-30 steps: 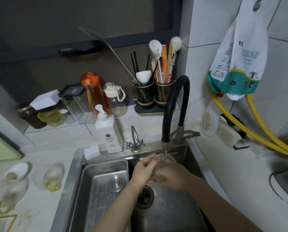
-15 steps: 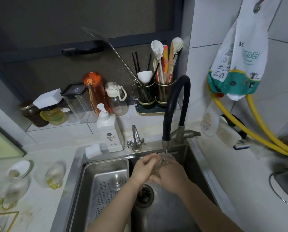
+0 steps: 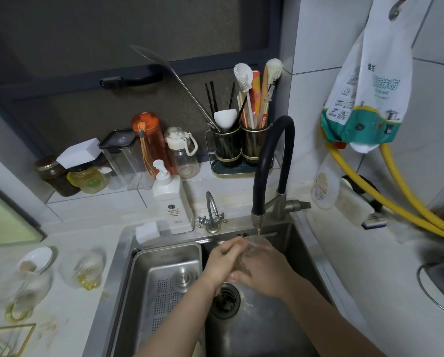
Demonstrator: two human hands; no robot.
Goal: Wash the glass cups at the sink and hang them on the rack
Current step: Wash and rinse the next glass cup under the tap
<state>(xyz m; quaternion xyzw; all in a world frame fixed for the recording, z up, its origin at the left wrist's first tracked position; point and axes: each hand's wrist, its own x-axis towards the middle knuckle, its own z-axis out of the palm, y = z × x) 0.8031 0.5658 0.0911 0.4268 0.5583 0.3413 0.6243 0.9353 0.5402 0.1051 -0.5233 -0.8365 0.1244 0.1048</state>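
Note:
A clear glass cup (image 3: 254,247) sits between both hands over the steel sink (image 3: 280,328), right under the black hose tap (image 3: 267,163), from which a thin stream of water runs. My right hand (image 3: 263,271) wraps the cup from the right and below. My left hand (image 3: 222,261) presses on its left side, fingers at the rim. Most of the cup is hidden by the hands. Two more glass cups with yellow handles, one (image 3: 85,269) nearer the sink and one (image 3: 27,289) further left, stand on the left counter. A gold wire rack (image 3: 6,338) shows at the bottom left corner.
A perforated steel drain tray (image 3: 164,284) fills the sink's left half. A white soap pump bottle (image 3: 170,202) and a small tap (image 3: 211,215) stand behind the sink. Jars, bottles and a utensil holder (image 3: 241,145) line the back ledge. Yellow hoses (image 3: 396,202) cross the right counter.
Both hands have stayed on the cup under the tap, shifting slightly as they rub it. The view has moved a little.

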